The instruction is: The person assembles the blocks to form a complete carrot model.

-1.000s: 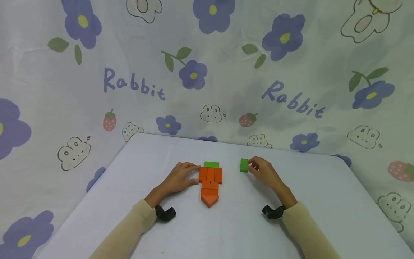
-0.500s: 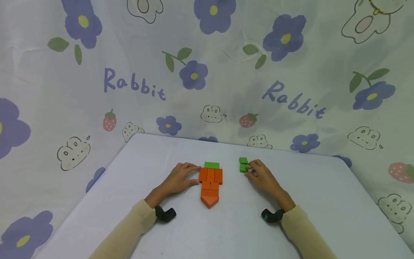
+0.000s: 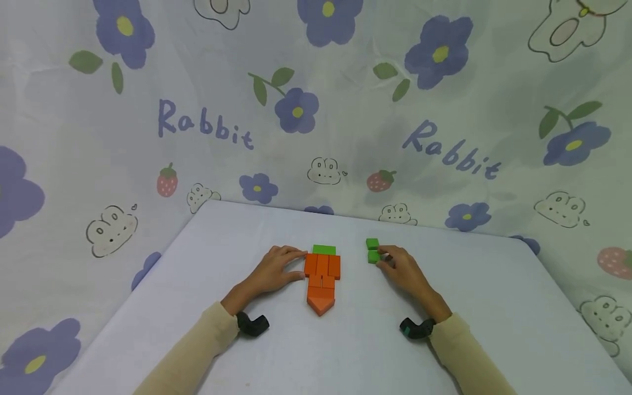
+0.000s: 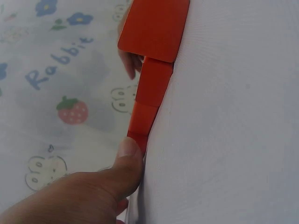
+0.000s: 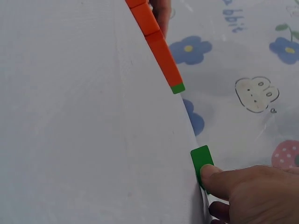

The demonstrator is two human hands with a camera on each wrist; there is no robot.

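Observation:
My left hand (image 3: 274,270) rests beside the flat orange arrangement of blocks (image 3: 322,266), its fingertips and thumb at the left edge. In the left wrist view, the thumb (image 4: 127,161) lies against an orange block (image 4: 142,119). The arrangement ends in a pointed orange block (image 3: 320,305) towards me, and a green block (image 3: 324,249) adjoins its far end. On the right, my right hand (image 3: 402,269) pinches the nearer of two small green blocks (image 3: 373,257); the thumb covers part of this block (image 5: 201,158) in the right wrist view. The other green block (image 3: 372,243) lies just behind it.
Everything lies on a white table (image 3: 276,356). Behind it hangs a patterned cloth (image 3: 345,137) with flowers and rabbits. Each wrist wears a black camera mount, one on the left (image 3: 253,325) and one on the right (image 3: 416,328).
The green blocks by my right hand looked like one piece a second ago; now two stand slightly apart. My right fingers have shifted towards me onto the nearer one. The left hand stays put.

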